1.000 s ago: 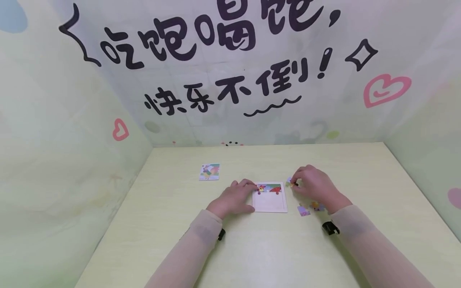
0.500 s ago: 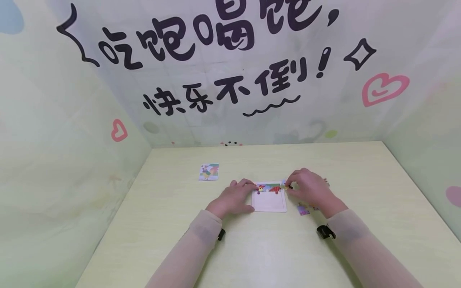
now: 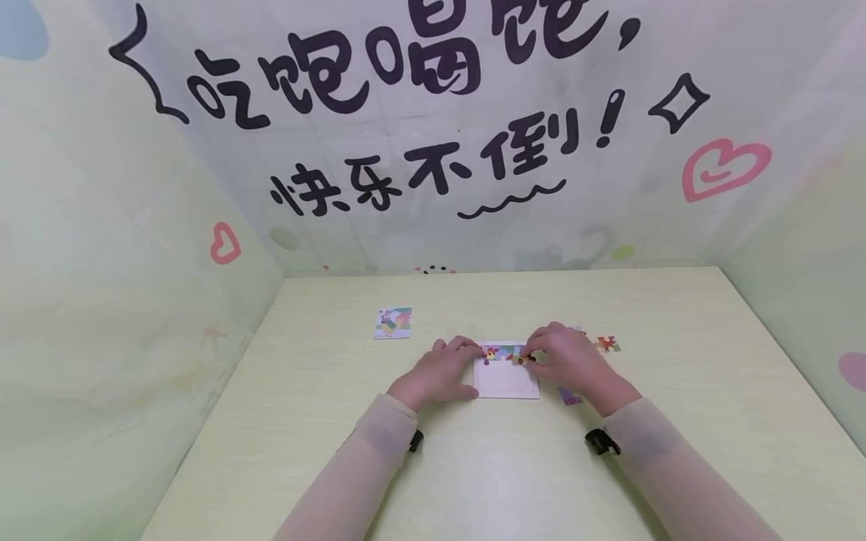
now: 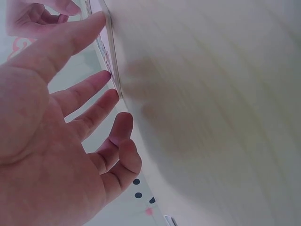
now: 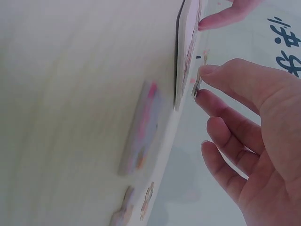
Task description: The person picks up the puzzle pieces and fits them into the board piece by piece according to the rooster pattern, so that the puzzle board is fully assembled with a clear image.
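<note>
The white puzzle tray [image 3: 507, 383] lies on the table, with a strip of colourful pieces [image 3: 499, 352] along its far edge. My left hand [image 3: 438, 373] rests against the tray's left side, thumb at the near corner and fingertips farther up. In the left wrist view these fingers look mostly extended, the outer ones slightly bent. Thumb and forefinger of my right hand [image 3: 570, 357] pinch a small puzzle piece [image 5: 197, 84] above the tray's far right part. The right wrist view shows this piece edge-on, clear of the tray; its underside is hidden.
To the right of the tray lie loose puzzle pieces, among them an orange and green one [image 3: 608, 344] and a purple one [image 3: 570, 396], partly covered by the right hand. A square picture card [image 3: 393, 322] lies at the back left. Printed cloth walls [image 3: 433, 240] surround the table.
My right hand has moved left with the pinched puzzle piece, from beside the tray to over its far right part, uncovering loose pieces behind it. The left hand stays at the tray's side.
</note>
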`<state>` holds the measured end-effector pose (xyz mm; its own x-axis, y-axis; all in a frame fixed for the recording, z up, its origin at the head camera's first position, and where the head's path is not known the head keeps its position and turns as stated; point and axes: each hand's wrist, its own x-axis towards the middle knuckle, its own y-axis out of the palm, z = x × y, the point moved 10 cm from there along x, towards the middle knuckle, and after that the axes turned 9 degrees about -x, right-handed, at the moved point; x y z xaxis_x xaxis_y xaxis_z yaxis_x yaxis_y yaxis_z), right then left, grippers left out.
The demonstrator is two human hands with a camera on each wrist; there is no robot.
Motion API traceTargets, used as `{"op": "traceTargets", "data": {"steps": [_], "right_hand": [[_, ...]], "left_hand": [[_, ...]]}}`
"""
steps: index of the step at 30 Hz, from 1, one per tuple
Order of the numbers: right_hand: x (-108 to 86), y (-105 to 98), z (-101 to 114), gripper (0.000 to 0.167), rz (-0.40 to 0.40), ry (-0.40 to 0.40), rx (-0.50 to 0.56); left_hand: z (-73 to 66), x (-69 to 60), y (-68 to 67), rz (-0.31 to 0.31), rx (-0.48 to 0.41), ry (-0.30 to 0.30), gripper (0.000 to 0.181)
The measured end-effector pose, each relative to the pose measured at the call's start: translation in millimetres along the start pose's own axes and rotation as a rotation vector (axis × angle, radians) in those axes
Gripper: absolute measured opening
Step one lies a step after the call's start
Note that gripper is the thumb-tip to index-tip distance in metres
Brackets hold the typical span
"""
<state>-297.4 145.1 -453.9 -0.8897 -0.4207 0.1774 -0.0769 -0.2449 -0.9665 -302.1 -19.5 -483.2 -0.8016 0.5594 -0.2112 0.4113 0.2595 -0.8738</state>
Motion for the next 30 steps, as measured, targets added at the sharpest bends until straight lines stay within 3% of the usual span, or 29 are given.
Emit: {"op": "traceTargets", "data": {"steps": [30], "right_hand": [[15.2,6,55,0.01,-0.026,-0.209,-0.105]], "left_hand": [[-0.1,2.7,-1.4,-0.004,-0.016,0.026,0.072]]}}
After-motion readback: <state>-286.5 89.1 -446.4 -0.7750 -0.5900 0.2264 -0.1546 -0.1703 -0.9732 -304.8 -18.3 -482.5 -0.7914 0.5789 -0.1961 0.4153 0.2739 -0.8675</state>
